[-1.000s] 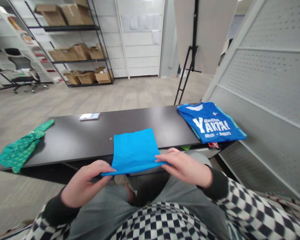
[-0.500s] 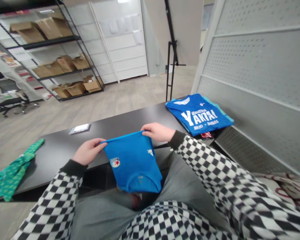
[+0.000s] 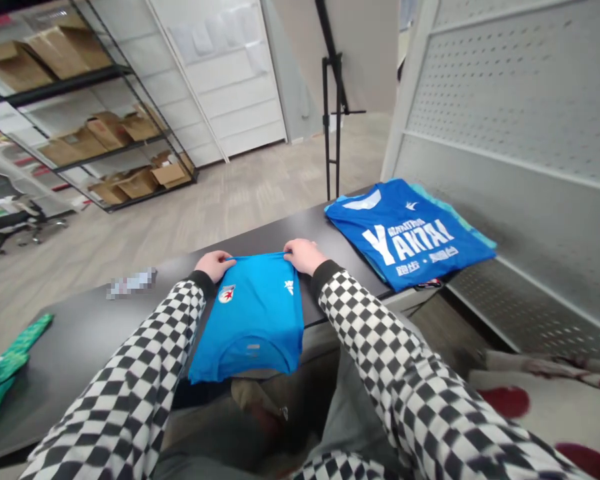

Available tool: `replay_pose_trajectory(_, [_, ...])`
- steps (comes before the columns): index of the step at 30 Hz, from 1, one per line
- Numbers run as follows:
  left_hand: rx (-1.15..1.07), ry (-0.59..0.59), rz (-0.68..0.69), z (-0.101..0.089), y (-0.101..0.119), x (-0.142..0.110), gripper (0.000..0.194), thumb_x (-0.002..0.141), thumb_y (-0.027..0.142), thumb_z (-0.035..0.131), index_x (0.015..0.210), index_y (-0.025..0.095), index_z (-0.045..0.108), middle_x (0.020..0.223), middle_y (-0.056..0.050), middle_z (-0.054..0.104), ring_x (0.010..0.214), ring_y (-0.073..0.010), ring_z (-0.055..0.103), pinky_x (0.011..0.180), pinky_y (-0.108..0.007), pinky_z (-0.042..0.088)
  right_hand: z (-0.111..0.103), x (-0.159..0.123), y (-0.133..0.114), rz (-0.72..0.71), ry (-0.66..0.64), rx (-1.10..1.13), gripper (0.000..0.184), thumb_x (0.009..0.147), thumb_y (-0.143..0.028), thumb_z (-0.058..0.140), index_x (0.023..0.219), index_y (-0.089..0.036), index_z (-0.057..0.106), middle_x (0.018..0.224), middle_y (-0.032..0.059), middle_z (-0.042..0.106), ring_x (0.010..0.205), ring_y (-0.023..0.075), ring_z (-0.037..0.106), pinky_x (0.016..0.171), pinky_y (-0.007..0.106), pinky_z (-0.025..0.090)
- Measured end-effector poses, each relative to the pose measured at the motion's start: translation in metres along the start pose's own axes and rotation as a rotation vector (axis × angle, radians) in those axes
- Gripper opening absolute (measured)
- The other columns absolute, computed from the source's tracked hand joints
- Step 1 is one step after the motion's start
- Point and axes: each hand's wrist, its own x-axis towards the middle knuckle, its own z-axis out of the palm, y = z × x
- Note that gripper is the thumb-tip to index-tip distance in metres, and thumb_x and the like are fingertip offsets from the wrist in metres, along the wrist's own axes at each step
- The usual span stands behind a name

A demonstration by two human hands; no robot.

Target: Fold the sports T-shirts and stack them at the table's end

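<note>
A folded blue T-shirt [image 3: 255, 307] lies partly on the dark table, its collar towards me and hanging over the near edge. My left hand [image 3: 216, 265] pinches the far left corner. At the far right corner, my right hand [image 3: 304, 256] grips the cloth between thumb and fingers. A round badge with a red star and a small white logo show on the front. To the right sits a stack of folded shirts [image 3: 410, 233], the top one blue with white "YANTAI" lettering.
The dark table [image 3: 180, 327] runs across in front of me. Green patterned cloth [image 3: 15, 367] lies at its left end, beside a blurred small item [image 3: 131, 283]. A perforated grey panel [image 3: 520, 147] stands right. Shelving with cardboard boxes [image 3: 73, 53] stands behind, near a black stand [image 3: 333, 127].
Both hands have carried the blue T-shirt forward and lowered it from mid-air onto the table. The grip on its two far corners is kept. The view has shifted slightly.
</note>
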Motion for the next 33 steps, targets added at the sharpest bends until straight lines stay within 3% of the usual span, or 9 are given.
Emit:
replay_pose_trajectory(4, [-0.012, -0.034, 0.004, 0.006, 0.029, 0.042, 0.035, 0.085, 0.050, 0.079, 0.103, 0.020, 0.084, 0.090, -0.005, 0.080, 0.084, -0.0231, 0.070, 0.074, -0.031, 0.052, 0.008, 0.023, 0.028, 0.155, 0.037, -0.004, 0.017, 0.108, -0.032, 0.071, 0.117, -0.023, 0.082, 0.124, 0.0120, 0.084, 0.125, 0.0325, 0.074, 0.115, 0.052, 0.050])
replay_pose_trajectory(8, [0.036, -0.034, 0.031, 0.021, 0.081, 0.080, 0.030, 0.089, 0.044, 0.078, 0.106, 0.019, 0.084, 0.099, -0.009, 0.083, 0.094, -0.0272, 0.074, 0.085, -0.035, 0.055, -0.003, 0.020, 0.046, 0.257, 0.083, -0.014, 0.020, 0.106, -0.031, 0.066, 0.116, -0.022, 0.082, 0.124, 0.0143, 0.083, 0.122, 0.0355, 0.074, 0.111, 0.054, 0.052])
replay_pose_trajectory(12, [0.144, 0.129, 0.072, 0.040, 0.138, 0.077, 0.042, 0.093, 0.036, 0.076, 0.132, 0.021, 0.080, 0.133, -0.020, 0.077, 0.127, -0.0413, 0.069, 0.108, -0.053, 0.051, -0.016, 0.009, 0.051, 0.341, 0.120, -0.027, 0.027, 0.106, -0.024, 0.058, 0.120, -0.020, 0.080, 0.127, 0.0185, 0.081, 0.123, 0.0366, 0.073, 0.108, 0.052, 0.051])
replay_pose_trajectory(14, [0.182, 0.251, 0.162, 0.046, 0.159, 0.047, 0.048, 0.099, 0.034, 0.069, 0.144, 0.022, 0.075, 0.143, -0.022, 0.073, 0.137, -0.0451, 0.064, 0.113, -0.060, 0.048, -0.018, 0.004, 0.048, 0.357, 0.148, -0.033, 0.033, 0.107, -0.022, 0.054, 0.129, -0.018, 0.078, 0.134, 0.0212, 0.077, 0.126, 0.0378, 0.070, 0.109, 0.053, 0.050])
replay_pose_trajectory(17, [0.160, 0.303, 0.328, 0.051, 0.170, -0.033, 0.039, 0.106, 0.036, 0.059, 0.137, 0.022, 0.078, 0.135, -0.019, 0.075, 0.130, -0.0426, 0.067, 0.112, -0.060, 0.050, -0.016, -0.001, 0.042, 0.237, 0.229, -0.045, 0.042, 0.108, -0.022, 0.050, 0.143, -0.019, 0.073, 0.149, 0.0216, 0.069, 0.134, 0.0390, 0.062, 0.113, 0.057, 0.048])
replay_pose_trajectory(21, [0.168, 0.258, 0.399, 0.060, 0.155, -0.159, 0.031, 0.108, 0.043, 0.061, 0.124, 0.027, 0.081, 0.121, -0.014, 0.077, 0.117, -0.0372, 0.072, 0.105, -0.053, 0.054, -0.006, -0.003, 0.037, -0.091, 0.143, -0.067, 0.046, 0.109, -0.018, 0.048, 0.145, -0.027, 0.075, 0.158, 0.0134, 0.066, 0.144, 0.0346, 0.056, 0.121, 0.056, 0.043])
replay_pose_trajectory(24, [0.224, 0.226, 0.351, 0.074, 0.138, -0.223, 0.039, 0.107, 0.054, 0.065, 0.134, 0.029, 0.079, 0.127, -0.016, 0.075, 0.116, -0.0388, 0.071, 0.101, -0.054, 0.056, 0.000, -0.006, 0.033, -0.072, 0.032, -0.115, 0.046, 0.110, -0.021, 0.047, 0.142, -0.028, 0.079, 0.157, 0.0125, 0.067, 0.140, 0.0341, 0.059, 0.122, 0.058, 0.043])
replay_pose_trajectory(30, [0.253, 0.190, 0.356, 0.072, 0.114, -0.248, 0.037, 0.113, 0.047, 0.057, 0.137, 0.028, 0.078, 0.137, -0.015, 0.074, 0.128, -0.0365, 0.068, 0.117, -0.056, 0.050, -0.010, -0.042, 0.021, 0.023, 0.027, -0.237, 0.045, 0.112, -0.026, 0.047, 0.144, -0.027, 0.078, 0.154, 0.0161, 0.069, 0.135, 0.0372, 0.064, 0.119, 0.063, 0.044])
replay_pose_trajectory(33, [0.278, 0.167, 0.344, 0.056, 0.096, -0.240, 0.034, 0.112, 0.041, 0.055, 0.133, 0.029, 0.079, 0.139, -0.012, 0.076, 0.131, -0.0342, 0.069, 0.134, -0.065, 0.031, -0.017, -0.075, 0.011, 0.043, 0.024, -0.331, 0.043, 0.115, -0.039, 0.048, 0.139, -0.024, 0.080, 0.148, 0.0197, 0.071, 0.133, 0.0396, 0.065, 0.117, 0.062, 0.044])
